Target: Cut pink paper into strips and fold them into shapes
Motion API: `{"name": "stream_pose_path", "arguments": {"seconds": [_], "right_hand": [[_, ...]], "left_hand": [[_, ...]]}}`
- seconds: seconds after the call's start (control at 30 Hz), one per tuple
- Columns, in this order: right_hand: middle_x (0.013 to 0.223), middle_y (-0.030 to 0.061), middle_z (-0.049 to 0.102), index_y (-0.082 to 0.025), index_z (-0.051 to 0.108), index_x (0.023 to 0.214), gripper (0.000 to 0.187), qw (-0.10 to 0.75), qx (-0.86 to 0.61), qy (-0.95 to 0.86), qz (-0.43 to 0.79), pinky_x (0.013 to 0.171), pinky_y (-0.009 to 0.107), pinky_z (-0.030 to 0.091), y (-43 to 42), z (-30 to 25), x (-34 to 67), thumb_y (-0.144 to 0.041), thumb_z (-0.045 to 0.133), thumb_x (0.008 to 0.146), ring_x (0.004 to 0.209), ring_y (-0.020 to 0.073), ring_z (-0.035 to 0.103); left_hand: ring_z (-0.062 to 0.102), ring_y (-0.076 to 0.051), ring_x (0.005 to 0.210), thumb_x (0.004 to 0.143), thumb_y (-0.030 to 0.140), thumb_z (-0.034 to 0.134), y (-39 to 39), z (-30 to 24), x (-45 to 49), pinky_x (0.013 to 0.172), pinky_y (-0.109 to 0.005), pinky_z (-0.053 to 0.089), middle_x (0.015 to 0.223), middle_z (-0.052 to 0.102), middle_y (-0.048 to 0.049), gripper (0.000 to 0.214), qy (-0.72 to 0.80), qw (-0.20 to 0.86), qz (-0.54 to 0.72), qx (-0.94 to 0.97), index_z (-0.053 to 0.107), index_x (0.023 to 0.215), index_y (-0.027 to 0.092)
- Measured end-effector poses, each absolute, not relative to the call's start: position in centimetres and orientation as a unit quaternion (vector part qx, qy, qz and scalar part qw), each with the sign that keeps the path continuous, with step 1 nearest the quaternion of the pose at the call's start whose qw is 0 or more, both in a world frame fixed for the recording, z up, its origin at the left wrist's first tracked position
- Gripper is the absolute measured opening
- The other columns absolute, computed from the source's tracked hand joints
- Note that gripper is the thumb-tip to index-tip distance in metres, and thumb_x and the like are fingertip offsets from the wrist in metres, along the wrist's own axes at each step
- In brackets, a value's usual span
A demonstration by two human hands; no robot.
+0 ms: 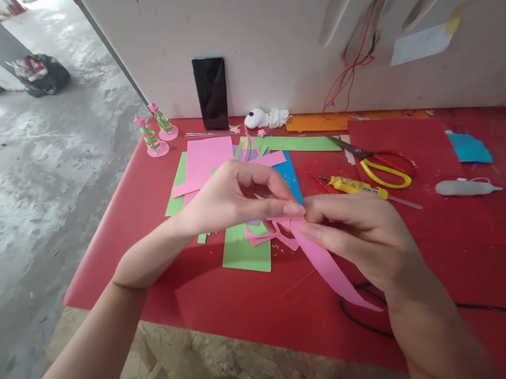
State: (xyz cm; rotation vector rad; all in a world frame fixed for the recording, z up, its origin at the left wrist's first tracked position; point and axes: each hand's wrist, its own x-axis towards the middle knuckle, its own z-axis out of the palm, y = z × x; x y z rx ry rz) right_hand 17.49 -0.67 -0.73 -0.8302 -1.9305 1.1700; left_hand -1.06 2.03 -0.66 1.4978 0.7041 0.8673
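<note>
A long pink paper strip [329,265] is pinched between the fingertips of both hands over the middle of the table. My left hand [246,195] is closed on its upper end, thumb and forefinger together. Right beside it, my right hand [357,230] is closed on the same strip, whose tapered tail hangs down to the right. Fingers hide the gripped end. Below the hands lie pink paper offcuts [259,236] and a green paper piece [247,252]. A pink sheet [208,161] and a blue sheet [291,172] lie behind them.
Yellow-handled scissors [385,173] and a yellow screwdriver [357,187] lie to the right, near a small squeeze bottle [465,188]. A phone [211,91] leans on the white wall. Two small paper flower stands [156,143] occupy the back left corner. A black cable [357,321] runs right.
</note>
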Motion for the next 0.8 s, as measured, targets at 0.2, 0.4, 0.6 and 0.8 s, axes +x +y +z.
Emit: {"name": "stream_pose_path", "arguments": {"seconds": [0.2, 0.4, 0.6, 0.8], "right_hand": [[0.051, -0.0068, 0.028, -0.018, 0.040, 0.055, 0.029, 0.358, -0.331, -0.748, 0.451, 0.043, 0.024, 0.022, -0.5, -0.8, 17.6, -0.009, 0.050, 0.081, 0.045, 0.0062, 0.023], [0.051, -0.0064, 0.031, -0.018, 0.043, 0.055, 0.028, 0.353, -0.327, -0.751, 0.452, 0.042, 0.023, 0.021, -0.4, -0.9, 17.6, -0.012, 0.051, 0.081, 0.046, 0.0061, 0.024], [0.051, -0.0057, 0.031, -0.019, 0.042, 0.055, 0.024, 0.254, -0.301, -0.749, 0.533, 0.041, 0.023, 0.020, 0.2, -0.4, 17.7, -0.016, 0.047, 0.078, 0.046, 0.0063, 0.027], [0.051, -0.0056, 0.028, -0.019, 0.040, 0.055, 0.024, 0.191, -0.272, -0.744, 0.579, 0.040, 0.023, 0.019, 0.7, -0.4, 18.0, -0.016, 0.046, 0.078, 0.046, 0.0065, 0.026]], "left_hand": [[0.058, -0.009, 0.051, 0.071, 0.049, 0.076, 2.0, -0.8, -0.9, 0.041, -0.019, 0.046, 0.060, 0.062, -0.0017, 0.038, 0.326, 0.569, 0.363, 0.662, 0.064, 0.065, 0.014], [0.049, -0.008, 0.054, 0.078, 0.046, 0.070, 2.0, -0.9, -1.0, 0.045, -0.022, 0.038, 0.059, 0.056, 0.0000, 0.036, 0.307, 0.528, 0.384, 0.692, 0.059, 0.061, 0.016], [0.043, -0.008, 0.054, 0.085, 0.029, 0.061, 2.8, -0.6, -2.0, 0.051, -0.024, 0.036, 0.058, 0.049, 0.0020, 0.031, 0.235, 0.486, 0.298, 0.787, 0.049, 0.059, 0.017], [0.038, -0.010, 0.052, 0.087, 0.026, 0.053, 3.7, -0.6, -2.1, 0.050, -0.025, 0.034, 0.055, 0.044, 0.0019, 0.032, 0.162, 0.479, 0.215, 0.836, 0.045, 0.057, 0.019]]}}
